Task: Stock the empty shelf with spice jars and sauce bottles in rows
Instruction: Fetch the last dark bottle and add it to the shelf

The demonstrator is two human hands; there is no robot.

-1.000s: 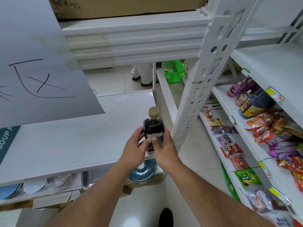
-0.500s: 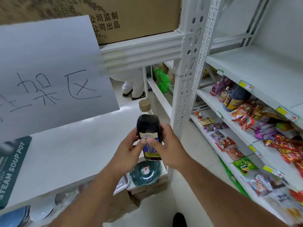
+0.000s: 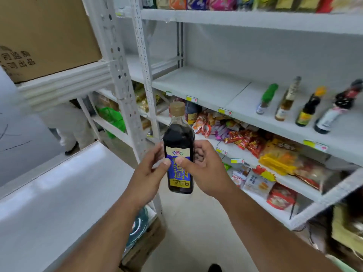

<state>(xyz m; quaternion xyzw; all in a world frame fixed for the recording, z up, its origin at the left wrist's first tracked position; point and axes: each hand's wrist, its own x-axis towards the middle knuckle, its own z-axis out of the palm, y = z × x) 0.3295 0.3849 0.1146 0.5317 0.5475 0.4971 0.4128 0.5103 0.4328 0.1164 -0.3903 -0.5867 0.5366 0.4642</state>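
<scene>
A dark sauce bottle with a tan cap and a blue and yellow label is upright in front of me. My left hand holds it from the left with the thumb on the label. My right hand grips it from the right, thumb across the label. Behind and to the right runs a white shelf, bare at its left part. On its right part stands a row of bottles: a green-capped one, a pale oil bottle, a yellow-capped dark bottle and a large dark bottle.
A white perforated upright stands just left of the bottle. Snack packets fill the shelves below. A white table top lies at the left, a cardboard box above it. A person's legs show behind the rack.
My view has swung right and up toward the shelf. Both hands have carried the bottle away from the table toward the shelving, and the row of bottles has come into sight.
</scene>
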